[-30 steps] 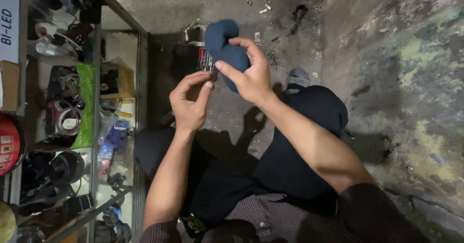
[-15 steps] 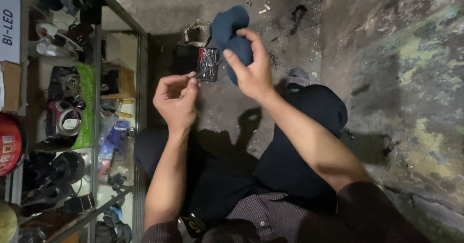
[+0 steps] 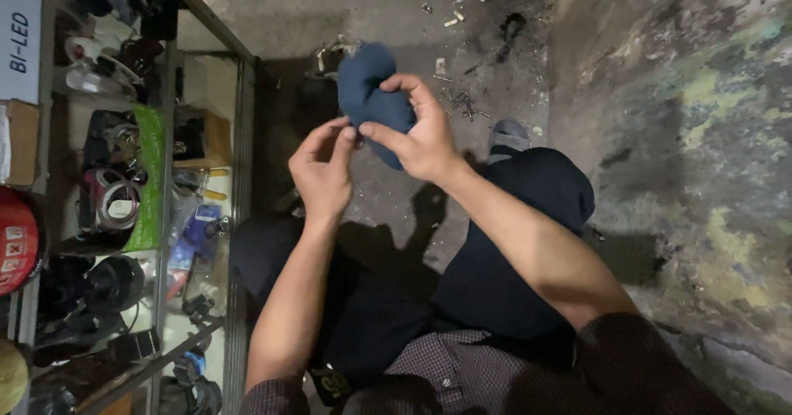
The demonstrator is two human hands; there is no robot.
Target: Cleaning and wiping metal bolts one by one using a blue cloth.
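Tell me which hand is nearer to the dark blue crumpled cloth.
Right. The right hand grips the dark blue crumpled cloth; the left hand sits just below-left, fingers meeting its lower edge.

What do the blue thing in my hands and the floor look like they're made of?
Blue thing: apparently soft matte cloth, since it bunches and folds in the right hand.
Floor: likely bare concrete, grey, rough, stained and dull.

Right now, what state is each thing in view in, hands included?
Right hand: closed around the dark blue cloth, gripping it.
Left hand: fingertips pinched together at the cloth's edge.
Dark blue cloth: bunched up, held above the floor.
Glass cabinet: shelves packed with parts.
Screws: scattered loose on the concrete floor.
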